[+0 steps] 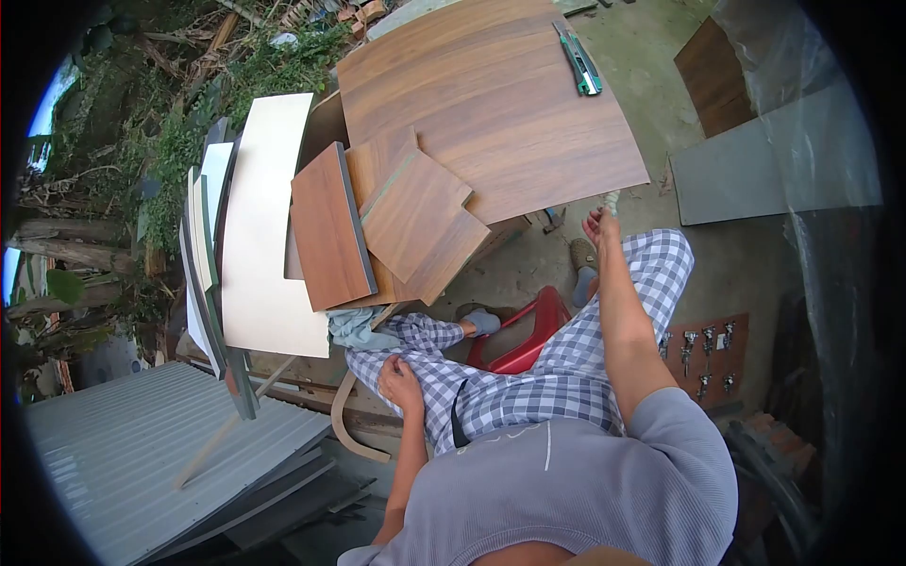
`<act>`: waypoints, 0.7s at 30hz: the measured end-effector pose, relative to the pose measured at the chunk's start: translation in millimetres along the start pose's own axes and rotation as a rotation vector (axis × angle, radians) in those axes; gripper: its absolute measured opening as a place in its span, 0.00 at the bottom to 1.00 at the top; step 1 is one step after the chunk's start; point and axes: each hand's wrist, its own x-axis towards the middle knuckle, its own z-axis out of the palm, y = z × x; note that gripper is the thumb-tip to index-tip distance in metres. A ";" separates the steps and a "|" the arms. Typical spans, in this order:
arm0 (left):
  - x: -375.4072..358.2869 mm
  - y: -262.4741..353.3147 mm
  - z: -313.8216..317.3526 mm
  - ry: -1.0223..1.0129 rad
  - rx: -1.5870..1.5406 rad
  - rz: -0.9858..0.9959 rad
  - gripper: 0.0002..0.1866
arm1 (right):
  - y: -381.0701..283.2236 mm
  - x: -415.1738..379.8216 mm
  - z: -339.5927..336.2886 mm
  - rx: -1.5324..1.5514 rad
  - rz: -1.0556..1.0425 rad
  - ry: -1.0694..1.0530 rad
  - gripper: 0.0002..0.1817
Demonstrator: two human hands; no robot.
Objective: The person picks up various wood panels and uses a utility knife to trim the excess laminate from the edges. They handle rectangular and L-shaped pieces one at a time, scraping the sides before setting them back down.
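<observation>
My left hand (400, 384) rests on the checked fabric over my left thigh, its fingers loosely bent and apart, holding nothing. My right hand (600, 226) reaches forward over my right knee, fingers curled. A small pale, lumpy thing (612, 201) sticks up from it, close to the near right corner of a large wood-grain sheet (491, 104); I cannot tell what it is. On that sheet lies a green utility knife (578, 62). Cut wood-grain pieces (420, 222) and a reddish-brown board (330, 226) overlap the sheet's left side.
A long cream panel (264, 217) and thin strips stand left. Below them are corrugated sheeting (151, 453) and a curved strip (342, 429). A red plastic stool (528, 344) is between my legs. Metal hardware lies on a brown board (738, 354) at right, beyond it a grey panel (727, 174).
</observation>
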 end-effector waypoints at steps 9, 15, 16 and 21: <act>-8.7 1.3 -6.9 0.046 0.048 0.017 0.10 | 98.2 25.6 11.1 -0.598 0.474 -0.103 0.20; -7.7 5.8 -6.3 0.115 0.044 -0.009 0.10 | 91.3 11.2 27.0 -0.992 0.347 -0.207 0.28; -6.8 5.9 -6.2 0.101 0.030 -0.012 0.10 | 90.1 -1.8 33.7 -1.119 0.275 -0.332 0.29; -8.2 3.7 -6.0 0.089 -0.029 -0.046 0.09 | 68.5 -94.5 62.7 -1.487 -0.063 -0.772 0.29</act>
